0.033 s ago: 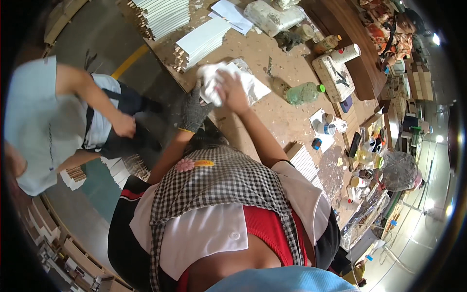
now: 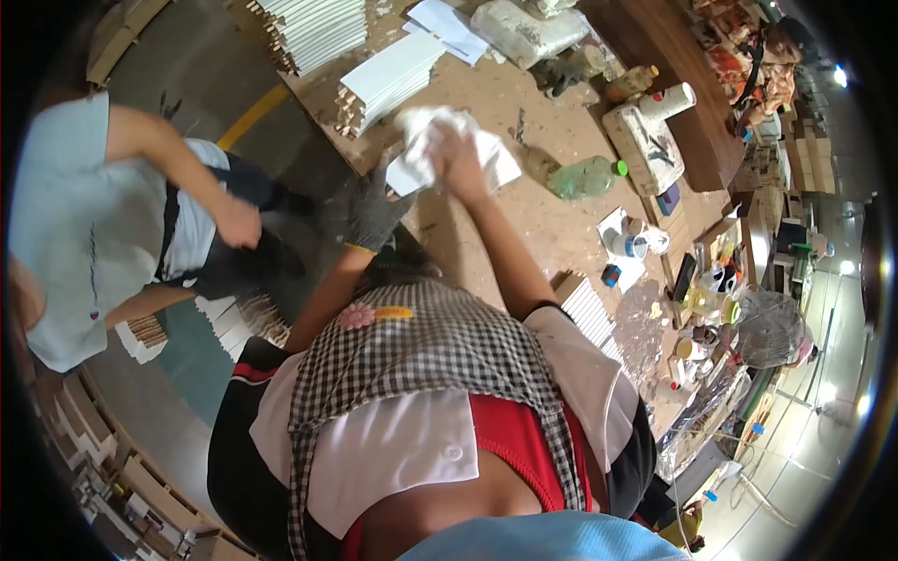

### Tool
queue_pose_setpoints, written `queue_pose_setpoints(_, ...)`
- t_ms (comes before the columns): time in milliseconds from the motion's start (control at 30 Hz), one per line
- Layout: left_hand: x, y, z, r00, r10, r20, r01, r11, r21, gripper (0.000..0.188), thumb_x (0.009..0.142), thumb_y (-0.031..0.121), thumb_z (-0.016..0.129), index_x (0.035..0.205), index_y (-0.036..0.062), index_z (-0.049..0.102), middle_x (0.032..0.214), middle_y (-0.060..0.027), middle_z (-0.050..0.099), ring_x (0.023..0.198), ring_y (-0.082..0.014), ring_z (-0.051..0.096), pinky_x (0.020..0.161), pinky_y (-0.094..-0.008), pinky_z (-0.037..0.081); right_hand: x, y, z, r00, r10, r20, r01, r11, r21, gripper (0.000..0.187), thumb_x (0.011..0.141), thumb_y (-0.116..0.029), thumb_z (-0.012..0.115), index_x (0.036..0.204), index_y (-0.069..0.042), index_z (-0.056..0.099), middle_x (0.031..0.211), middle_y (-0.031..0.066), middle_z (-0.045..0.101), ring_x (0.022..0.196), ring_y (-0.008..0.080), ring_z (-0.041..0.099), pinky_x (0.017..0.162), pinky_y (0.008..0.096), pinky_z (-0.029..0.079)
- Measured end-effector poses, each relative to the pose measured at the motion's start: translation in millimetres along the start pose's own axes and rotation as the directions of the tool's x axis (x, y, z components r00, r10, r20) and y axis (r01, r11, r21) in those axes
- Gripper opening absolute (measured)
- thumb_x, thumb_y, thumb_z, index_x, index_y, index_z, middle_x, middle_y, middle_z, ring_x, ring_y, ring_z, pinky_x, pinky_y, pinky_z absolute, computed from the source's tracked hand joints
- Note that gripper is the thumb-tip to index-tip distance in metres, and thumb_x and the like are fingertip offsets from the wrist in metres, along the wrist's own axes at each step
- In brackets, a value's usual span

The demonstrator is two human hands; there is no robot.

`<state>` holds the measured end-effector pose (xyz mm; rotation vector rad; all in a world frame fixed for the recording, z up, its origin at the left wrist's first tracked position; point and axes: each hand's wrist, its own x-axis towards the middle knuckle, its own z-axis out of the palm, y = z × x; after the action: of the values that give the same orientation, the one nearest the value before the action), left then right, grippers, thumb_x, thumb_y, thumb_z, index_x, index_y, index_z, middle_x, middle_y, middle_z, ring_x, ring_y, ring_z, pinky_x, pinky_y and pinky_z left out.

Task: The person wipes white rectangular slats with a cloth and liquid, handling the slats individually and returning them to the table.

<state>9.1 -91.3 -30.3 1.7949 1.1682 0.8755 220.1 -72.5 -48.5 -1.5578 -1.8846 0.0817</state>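
My left hand (image 2: 374,213), in a grey knitted glove, is closed on a white board (image 2: 402,178) at the near edge of the worktable. Much of the board is covered by the cloth, so its full length cannot be seen. My bare right hand (image 2: 458,170) presses a crumpled white cloth (image 2: 432,123) against the board, its fingers partly hidden in the folds. Just beyond my hands lies a stack of white boards (image 2: 393,75) with brown ends.
A larger white stack (image 2: 318,33) lies at the table's far left, with paper sheets (image 2: 447,30) beside it. To the right are a green-capped bottle (image 2: 585,178) and a stained white container (image 2: 644,150). A person (image 2: 140,206) stands close on my left.
My right hand and the cloth have shifted slightly right, uncovering more of the white board by my left hand. The person on the left has moved a little.
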Motion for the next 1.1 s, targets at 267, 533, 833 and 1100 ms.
queue_pose_setpoints(267, -6.7, -10.9, -7.6, 1.0, 0.028, -0.001, -0.028, 0.998, 0.057, 0.073, 0.082, 0.025, 0.085, 0.143, 0.0002, 0.052, 0.13, -0.0227, 0.064, 0.113, -0.0316, 0.066, 0.092, -0.0391, 0.055, 39.8, 47.0, -51.0, 0.937, 0.297, -0.182, -0.32, 0.94, -0.114, 0.024, 0.095, -0.03, 0.063, 0.108, -0.011, 0.072, 0.103, 0.0198, 0.067, 0.082, 0.0404, 0.065, 0.07, 0.0498, 0.055)
queue_pose_setpoints(533, -4.2, 1.8, -14.0, 0.904, -0.366, 0.222, 0.428, 0.78, -0.457, 0.035, 0.089, 0.026, 0.078, 0.111, 0.0001, 0.07, 0.088, -0.0006, 0.067, 0.077, -0.0117, 0.058, 0.067, -0.0293, 0.048, -3.0, -20.4, -14.5, 0.999, -0.028, -0.044, 0.032, 0.994, 0.104, 0.023, 0.1, -0.026, 0.054, 0.111, -0.012, 0.068, 0.134, 0.0171, 0.056, 0.13, 0.0391, 0.05, 0.113, 0.0616, 0.028)
queue_pose_setpoints(833, -25.7, -19.5, 5.1, 0.896, -0.401, 0.191, 0.402, 0.549, -0.733, 0.044, 0.091, 0.031, 0.08, 0.123, 0.003, 0.07, 0.097, -0.0005, 0.071, 0.08, -0.0091, 0.064, 0.069, -0.0242, 0.054, 40.0, 56.1, -55.2, 0.786, 0.571, -0.237, -0.491, 0.809, 0.323, 0.038, 0.106, -0.032, 0.048, 0.116, -0.003, 0.07, 0.105, 0.0176, 0.071, 0.089, 0.0325, 0.067, 0.083, 0.0401, 0.052)
queue_pose_setpoints(1100, -19.2, -62.8, 23.0, 0.996, -0.069, -0.049, 0.066, 0.995, -0.074, 0.056, 0.082, 0.028, 0.08, 0.13, 0.0056, 0.06, 0.117, -0.0156, 0.066, 0.106, -0.0263, 0.063, 0.091, -0.0407, 0.051, -16.3, -78.3, -42.4, 0.969, -0.021, 0.245, 0.011, 0.999, 0.042, 0.02, 0.095, -0.028, 0.067, 0.108, -0.017, 0.076, 0.133, 0.0028, 0.065, 0.135, 0.0244, 0.053, 0.103, 0.0582, 0.036)
